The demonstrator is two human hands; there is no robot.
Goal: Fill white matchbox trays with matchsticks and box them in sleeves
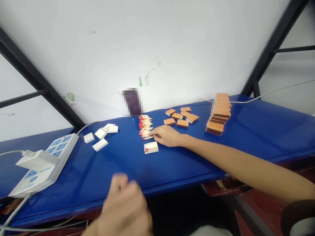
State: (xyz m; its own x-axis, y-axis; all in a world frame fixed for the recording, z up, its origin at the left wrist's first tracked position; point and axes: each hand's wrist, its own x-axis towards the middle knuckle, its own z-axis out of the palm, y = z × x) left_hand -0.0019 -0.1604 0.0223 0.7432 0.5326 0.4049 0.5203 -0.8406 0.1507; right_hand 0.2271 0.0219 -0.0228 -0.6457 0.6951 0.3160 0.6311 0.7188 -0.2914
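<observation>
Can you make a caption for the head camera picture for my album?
Right hand at a pile of red-tipped matches, beside a white matchbox tray on a blue table.

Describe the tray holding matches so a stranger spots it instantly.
On the blue table, find the red-tipped match pile by the right hand. Just nearer the camera sits a small white tray. Unlike the white pieces at left, it shows matches inside.

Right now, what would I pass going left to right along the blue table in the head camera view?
White power strip, small white boxes, pile of red-tipped matches, loose orange matchboxes, packed group of orange matchboxes.
</observation>
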